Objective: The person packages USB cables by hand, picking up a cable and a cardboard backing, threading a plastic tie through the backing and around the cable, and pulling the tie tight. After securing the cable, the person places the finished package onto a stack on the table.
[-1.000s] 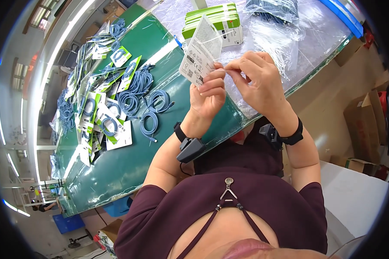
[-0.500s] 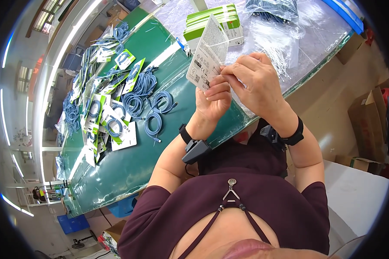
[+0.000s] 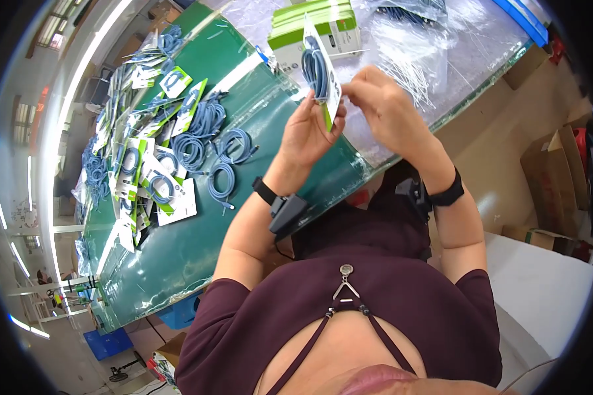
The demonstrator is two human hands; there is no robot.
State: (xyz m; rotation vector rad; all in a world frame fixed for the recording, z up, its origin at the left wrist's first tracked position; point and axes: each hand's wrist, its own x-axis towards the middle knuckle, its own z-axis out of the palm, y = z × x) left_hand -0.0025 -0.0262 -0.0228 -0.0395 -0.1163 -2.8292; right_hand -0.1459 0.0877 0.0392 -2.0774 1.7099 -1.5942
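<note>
In front of me stands a white and green backing card [image 3: 333, 105], nearly edge-on, with a coil of blue-grey cable [image 3: 315, 69] against its left face. My left hand [image 3: 310, 131] grips the card and coil low down, thumb on the coil side and fingers behind. On the card's other side, my right hand [image 3: 392, 112] has its thumb and forefinger pinched together close to the edge; whatever is between them is too small to tell. A thin white strand sticks out to the right from the card's upper part.
Stacked green and white cards [image 3: 313, 29] stand behind my hands. White ties [image 3: 408, 82] lie in a clear bag to their right. Loose cable coils [image 3: 223, 181] and a heap of carded cables [image 3: 155, 174] cover the left of the green table [image 3: 197, 253]. Cardboard boxes [image 3: 553, 178] stand at right.
The card has turned from showing its printed back to nearly edge-on, bringing the cable coil into view. My right hand has moved slightly right, away from my left fingers.
</note>
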